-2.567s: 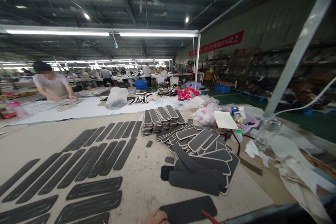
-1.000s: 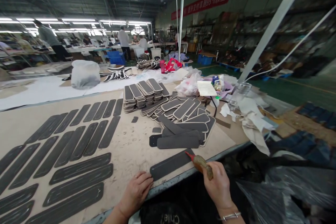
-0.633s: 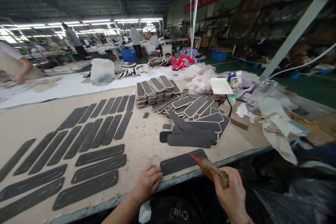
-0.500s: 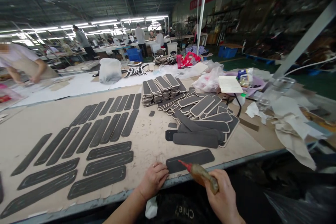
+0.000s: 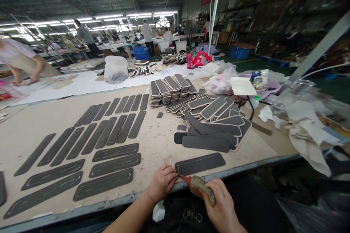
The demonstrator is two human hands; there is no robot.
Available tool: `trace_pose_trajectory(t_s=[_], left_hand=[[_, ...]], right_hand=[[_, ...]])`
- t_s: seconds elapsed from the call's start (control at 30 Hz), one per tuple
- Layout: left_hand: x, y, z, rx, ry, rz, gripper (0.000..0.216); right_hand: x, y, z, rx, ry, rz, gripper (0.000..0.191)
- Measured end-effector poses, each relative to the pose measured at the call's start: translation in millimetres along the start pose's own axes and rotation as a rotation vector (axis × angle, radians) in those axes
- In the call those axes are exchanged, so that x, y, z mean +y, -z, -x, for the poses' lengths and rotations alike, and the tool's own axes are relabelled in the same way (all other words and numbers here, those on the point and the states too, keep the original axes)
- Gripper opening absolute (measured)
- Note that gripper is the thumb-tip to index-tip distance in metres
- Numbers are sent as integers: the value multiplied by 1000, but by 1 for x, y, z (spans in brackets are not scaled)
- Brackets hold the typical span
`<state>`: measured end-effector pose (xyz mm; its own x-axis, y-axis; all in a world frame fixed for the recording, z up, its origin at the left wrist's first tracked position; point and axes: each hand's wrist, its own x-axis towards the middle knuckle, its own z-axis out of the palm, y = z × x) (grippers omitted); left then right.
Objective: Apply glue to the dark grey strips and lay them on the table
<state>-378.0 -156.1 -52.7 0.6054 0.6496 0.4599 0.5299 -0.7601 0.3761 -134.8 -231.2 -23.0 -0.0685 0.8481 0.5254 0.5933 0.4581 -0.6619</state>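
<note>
Near the table's front edge lies a single dark grey strip (image 5: 201,163) with rounded ends. My left hand (image 5: 163,181) is at its left end, fingers bent and pressed together, pinning that end to the table. In my right hand (image 5: 221,200), fingers wrapped round it, is a brownish glue bottle (image 5: 199,187) with a red nozzle. The nozzle tip points left and is close to the strip's lower left corner, near my left fingertips. To the left, several similar strips (image 5: 103,185) are laid out in rows, with shiny lines along their edges.
Beyond the single strip is a loose heap of grey pieces with pale borders (image 5: 216,107), and neat stacks (image 5: 164,91) stand behind. Plastic bags (image 5: 218,80) and paper scraps (image 5: 306,120) lie at the right. A co-worker (image 5: 26,62) works at the far left.
My right hand has brought the glue bottle left and down, its nozzle passing from over the strip's middle to its left end. My left hand stays at that end. The view has shifted slightly.
</note>
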Motion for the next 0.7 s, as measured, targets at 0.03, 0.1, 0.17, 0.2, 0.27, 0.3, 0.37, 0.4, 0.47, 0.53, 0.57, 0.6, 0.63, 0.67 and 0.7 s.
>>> trace_pose_trajectory(t_s=[0.03, 0.1, 0.17, 0.2, 0.27, 0.3, 0.37, 0.4, 0.47, 0.53, 0.57, 0.6, 0.63, 0.67, 0.7], left_hand=[[1, 1, -1, 4, 4, -2, 19], [2, 3, -2, 3, 20, -4, 20], [3, 3, -2, -6, 31, 0, 20], [3, 3, -1, -10, 32, 4, 20], [2, 3, -1, -15, 30, 10, 20], [1, 2, 0, -15, 29, 12, 20], [0, 1, 1, -9, 26, 11, 20], [0, 1, 1, -4, 23, 8, 20], [0, 1, 1, 2, 22, -3, 20], [0, 1, 1, -1, 27, -14, 20], [0, 1, 1, 0, 25, -17, 20], [-1, 0, 1, 4, 17, -18, 20], [-1, 0, 2, 10, 5, -17, 20], [-2, 0, 2, 18, -8, -15, 20], [-2, -1, 2, 25, -19, -13, 20]], right_hand=[[-1, 1, 1, 4, 3, 6, 10], [-1, 5, 3, 17, 4, 26, 9], [3, 10, 5, 37, -6, 58, 8], [6, 13, 6, 56, -14, 82, 8], [15, 22, 10, 95, -37, 143, 7], [20, 28, 12, 118, -50, 178, 7], [31, 42, 16, 169, -67, 252, 6], [37, 49, 17, 196, -70, 290, 6], [48, 64, 18, 256, -59, 361, 8], [56, 78, 18, 302, -52, 426, 10], [59, 83, 17, 319, -53, 456, 10], [60, 86, 15, 334, -56, 479, 10], [60, 88, 14, 346, -60, 489, 10], [59, 87, 12, 352, -62, 480, 9], [55, 84, 11, 352, -60, 453, 9]])
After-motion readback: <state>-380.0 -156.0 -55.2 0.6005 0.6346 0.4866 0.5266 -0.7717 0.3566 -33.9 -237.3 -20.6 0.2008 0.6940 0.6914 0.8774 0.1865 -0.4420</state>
